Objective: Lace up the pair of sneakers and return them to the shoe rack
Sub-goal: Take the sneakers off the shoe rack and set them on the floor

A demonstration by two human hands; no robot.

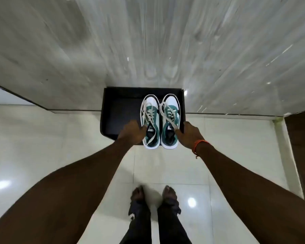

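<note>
The left hand [132, 132] grips the left sneaker [150, 121] at its heel opening, the fingers [142, 128] curled down into the collar and closed on it. The right hand [189, 133] does the same with the right sneaker [169, 120]: its fingers [179, 132] are hooked over the outer side of the collar and pinched on it, the thumb side hidden behind the knuckles. An orange thread band [200, 144] circles the right wrist.

The two sneakers, green and white with pale laces [148, 113] threaded up the front and loose ends trailing, sit side by side and touching, toes pointing away from the person. They lie over the right half of a black shoe rack [120, 110], a low open box set against the base of the grey streaked wall [148, 41]. The heels reach past the rack's near edge, over the glossy white floor tiles [77, 138]. Whether the soles rest on the rack or hang just above it cannot be told. The left half of the rack holds nothing visible.

Below, the person's bare feet [138, 193] stand on the tiles, dark trouser legs above them.
</note>
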